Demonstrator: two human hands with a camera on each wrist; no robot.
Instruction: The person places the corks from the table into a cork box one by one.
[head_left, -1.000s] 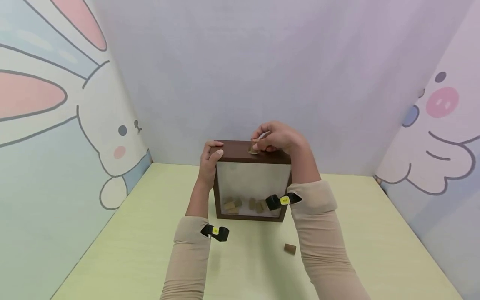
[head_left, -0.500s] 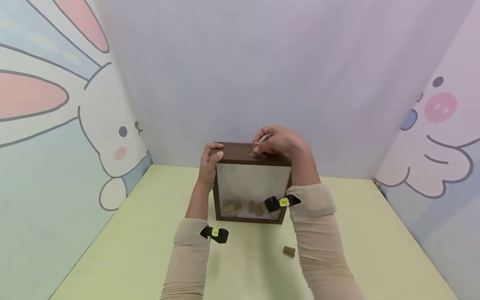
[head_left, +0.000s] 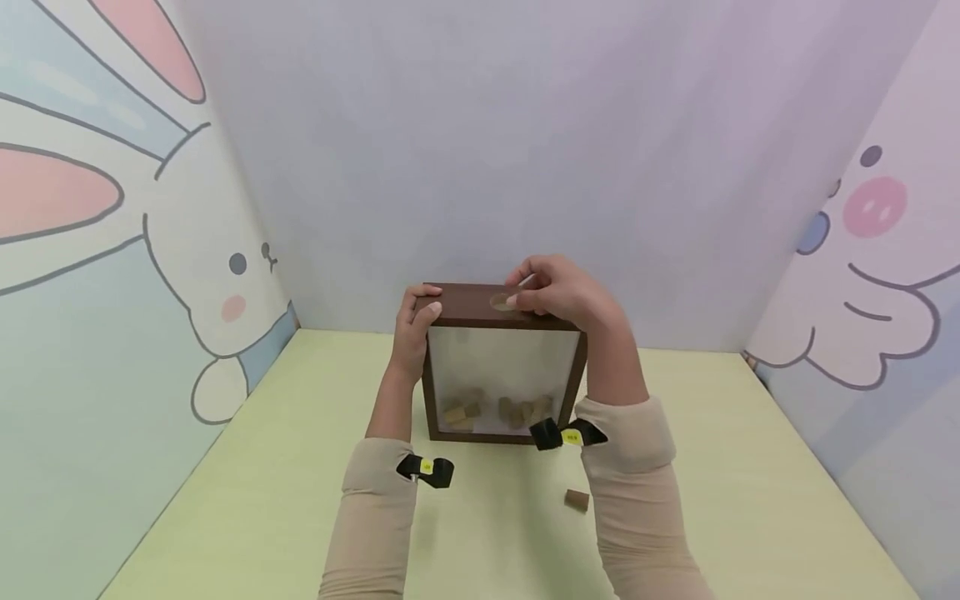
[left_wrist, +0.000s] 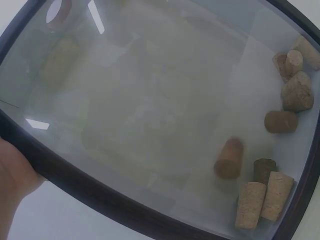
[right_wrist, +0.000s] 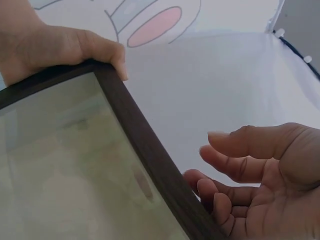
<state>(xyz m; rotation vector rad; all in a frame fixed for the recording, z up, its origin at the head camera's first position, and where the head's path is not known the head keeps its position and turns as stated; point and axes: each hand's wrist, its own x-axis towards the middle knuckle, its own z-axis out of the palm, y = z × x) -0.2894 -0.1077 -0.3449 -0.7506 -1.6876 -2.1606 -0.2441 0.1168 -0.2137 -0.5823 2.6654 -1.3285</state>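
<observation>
A dark brown shadow box frame (head_left: 467, 303) with a clear front stands upright on the table. Several corks (left_wrist: 251, 204) lie inside along its bottom; one reddish cork (left_wrist: 229, 159) looks blurred. The left hand (head_left: 411, 335) grips the top left corner, thumb at the front and fingers over the top. Just right of the oval hole (head_left: 499, 302) in the top is the right hand (head_left: 564, 292). In the right wrist view its fingers (right_wrist: 235, 167) are loosely bent, thumb apart from them, holding nothing.
A loose cork (head_left: 577, 500) lies on the yellow-green table (head_left: 720, 467) in front of the box, near the right forearm. Behind is a pale wall (head_left: 480, 150); side panels carry a rabbit drawing (head_left: 217, 275) and a pink-nosed animal (head_left: 876, 208).
The cork that the right hand pinched at the hole is out of its fingers, and the hole shows uncovered. The right forearm has shifted slightly. The left hand keeps its grip.
</observation>
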